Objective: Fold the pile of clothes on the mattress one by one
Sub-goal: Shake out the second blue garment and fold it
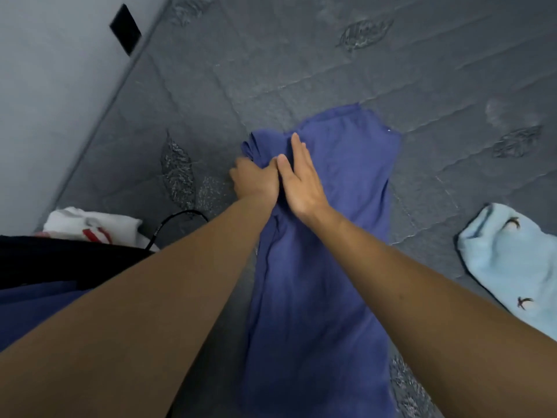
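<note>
A blue garment (325, 267) lies lengthwise down the middle of the grey mattress (301, 55), folded into a long strip. My left hand (256, 181) grips a bunched fold of the blue cloth at the strip's far left corner, fingers curled into the fabric. My right hand (301, 179) lies flat on the garment right beside it, fingers straight and pressed against the cloth.
A light blue garment with small bird prints (512, 257) lies at the right edge. At the left are a white and red cloth (90, 226), a black item (60, 260) and a black cable (177, 218). A grey wall (45, 101) runs along the mattress's left side.
</note>
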Motion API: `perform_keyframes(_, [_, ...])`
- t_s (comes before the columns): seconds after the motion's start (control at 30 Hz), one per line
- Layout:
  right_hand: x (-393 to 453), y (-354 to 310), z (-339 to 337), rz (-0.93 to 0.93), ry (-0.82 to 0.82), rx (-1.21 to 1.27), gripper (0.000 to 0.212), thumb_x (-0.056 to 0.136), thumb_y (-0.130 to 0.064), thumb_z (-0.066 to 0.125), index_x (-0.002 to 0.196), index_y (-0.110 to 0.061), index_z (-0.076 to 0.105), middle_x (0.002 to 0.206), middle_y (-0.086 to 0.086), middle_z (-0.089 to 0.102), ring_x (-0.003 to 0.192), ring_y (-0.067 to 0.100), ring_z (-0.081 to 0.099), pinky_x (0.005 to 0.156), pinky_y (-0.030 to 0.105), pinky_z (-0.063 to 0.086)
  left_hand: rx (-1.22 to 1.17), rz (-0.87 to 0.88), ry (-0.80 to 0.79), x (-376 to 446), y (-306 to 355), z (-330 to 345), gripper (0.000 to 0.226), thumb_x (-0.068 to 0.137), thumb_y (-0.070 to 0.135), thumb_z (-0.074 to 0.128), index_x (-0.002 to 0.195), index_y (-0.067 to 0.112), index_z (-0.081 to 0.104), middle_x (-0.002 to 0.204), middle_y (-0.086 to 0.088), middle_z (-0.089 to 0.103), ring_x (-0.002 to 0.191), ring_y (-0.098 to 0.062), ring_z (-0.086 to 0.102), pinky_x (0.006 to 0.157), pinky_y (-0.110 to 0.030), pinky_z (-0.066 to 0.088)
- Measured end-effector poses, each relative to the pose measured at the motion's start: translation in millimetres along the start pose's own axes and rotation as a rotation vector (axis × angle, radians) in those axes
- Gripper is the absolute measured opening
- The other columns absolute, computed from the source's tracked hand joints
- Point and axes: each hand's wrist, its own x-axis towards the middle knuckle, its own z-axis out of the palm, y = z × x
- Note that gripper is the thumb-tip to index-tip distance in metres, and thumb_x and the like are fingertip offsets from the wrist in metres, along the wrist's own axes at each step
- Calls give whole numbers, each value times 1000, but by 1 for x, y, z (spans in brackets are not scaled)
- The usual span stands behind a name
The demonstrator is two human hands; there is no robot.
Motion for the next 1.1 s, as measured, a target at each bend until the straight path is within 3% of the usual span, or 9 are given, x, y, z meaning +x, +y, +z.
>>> perform_keyframes(0.23, [11,9,3,91,-65,107,65,110,-48,38,166,-32,10,174,-11,3,157,-2,-3,118,17,0,-91,141,-15,5,-16,-12,6,94,12,72,92,9,67,82,4,67,73,-9,63,66,-25,48])
perform_keyframes(0.37, [10,-3,7,105,-61,256,65,110,-47,39,167,-29,13,174,-11,7,157,-1,-1,128,27,2,-138,195,-42,-2,-17,-17,18,95,10,67,77,10,61,69,3,63,59,-4,54,59,-22,42])
perform_keyframes(0.53, [0,-21,19,177,-25,626,59,109,-37,50,162,-18,33,164,-2,40,149,9,39,127,34,26,-398,149,-161,-17,-5,-15,23,97,5,54,79,-3,67,74,-16,69,71,-16,62,65,-34,51])
perform_keyframes(0.63, [-4,-21,9,249,67,914,34,106,-31,55,133,-11,61,122,4,65,114,14,61,112,36,43,-512,122,-305,-28,3,-9,31,95,-3,47,88,2,77,82,-10,77,80,-19,73,71,-28,56])
perform_keyframes(0.73, [-1,-6,-10,205,279,662,15,101,-17,62,88,-10,59,85,-3,60,85,15,55,87,42,48,-221,342,-384,-33,3,-3,40,89,-13,47,105,5,79,96,-8,78,96,-23,75,90,-36,59])
perform_keyframes(0.8, [1,5,-24,182,359,407,9,99,-10,64,105,-18,62,102,-7,66,97,16,60,101,41,49,38,551,-393,-30,-2,-1,47,85,-17,47,115,5,76,108,-9,72,105,-27,68,97,-39,55])
perform_keyframes(0.93, [0,23,-41,-83,453,-111,53,100,-9,58,151,-7,47,152,7,53,140,22,47,119,32,35,529,925,-351,-29,-20,-2,49,95,11,61,143,20,62,151,-5,51,139,-30,43,111,-44,37])
perform_keyframes(1.0, [-3,30,-42,-335,392,-328,49,105,-13,50,153,-5,45,158,8,47,147,24,41,124,35,30,683,954,-358,-31,-35,1,56,103,26,51,157,20,43,169,-6,30,157,-29,22,124,-46,23])
perform_keyframes(1.1, [-3,45,-38,-488,-1,-544,50,113,-23,37,161,-9,35,169,3,32,159,20,19,130,42,15,805,894,-326,-38,-60,7,63,108,37,37,164,11,23,174,-9,12,161,-26,1,129,-48,10])
